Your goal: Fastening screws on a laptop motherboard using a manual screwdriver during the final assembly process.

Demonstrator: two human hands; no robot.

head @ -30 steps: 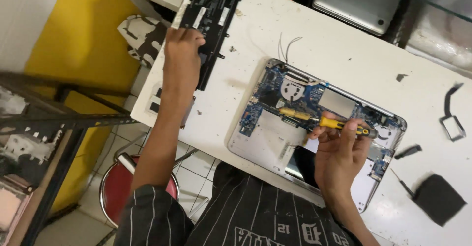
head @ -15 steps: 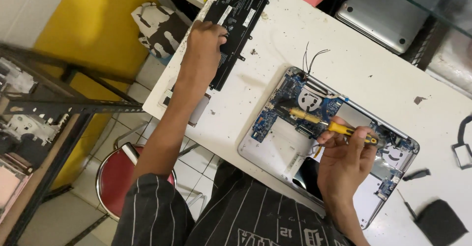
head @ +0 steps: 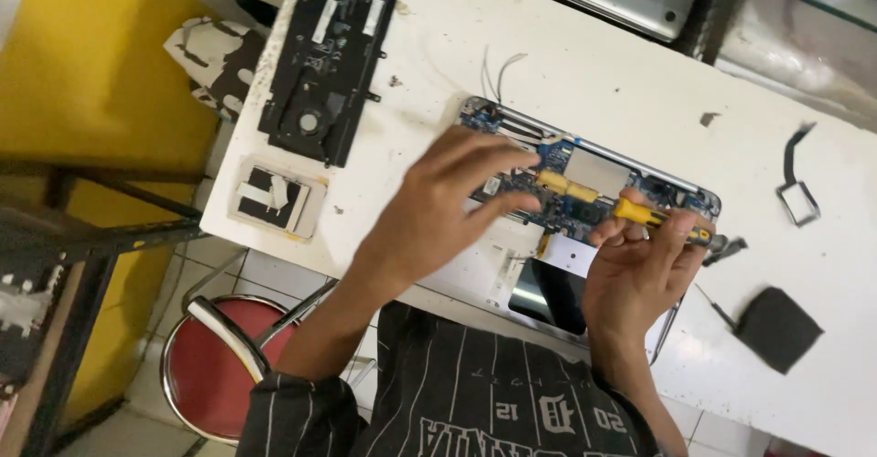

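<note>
The right hand (head: 639,270) gripped a yellow-handled screwdriver (head: 660,220) lying lengthwise over the opened silver laptop (head: 585,192), tip pointing left; the left hand (head: 438,210), fingers spread and empty, hovered above the laptop's left end.

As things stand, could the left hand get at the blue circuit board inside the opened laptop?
Probably yes. The left hand is spread open and empty over the opened laptop, its fingertips near the blue circuit board. Nothing lies between them; the right hand holds its yellow screwdriver further right.
</note>
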